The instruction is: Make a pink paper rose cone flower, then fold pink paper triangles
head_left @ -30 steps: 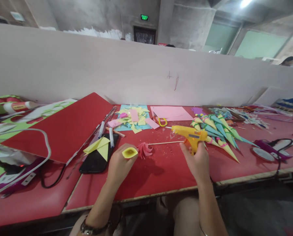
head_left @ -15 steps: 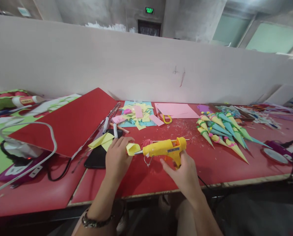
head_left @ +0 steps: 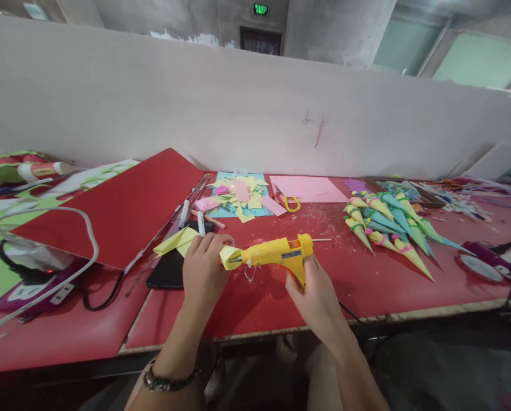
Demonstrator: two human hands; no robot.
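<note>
My left hand [head_left: 204,271] is closed around a rolled yellow paper [head_left: 230,257], whose open end faces right. My right hand [head_left: 316,294] grips the handle of a yellow glue gun [head_left: 276,252]. The gun's metal tip is inside the mouth of the paper roll. A clear glue stick juts from the back of the gun. Behind my left hand, folded yellow papers [head_left: 180,240] lie over a black phone-like slab [head_left: 167,271].
Paper cones [head_left: 392,220] are piled at the right. Scissors [head_left: 292,204], pink sheets [head_left: 315,189] and yellow scraps [head_left: 249,194] lie farther back. A large red board [head_left: 122,211] and a purple power strip [head_left: 36,291] are at the left.
The glue gun and my right hand have moved left, and the gun's tip has gone from the roll's edge to inside its opening. My left hand keeps its hold.
</note>
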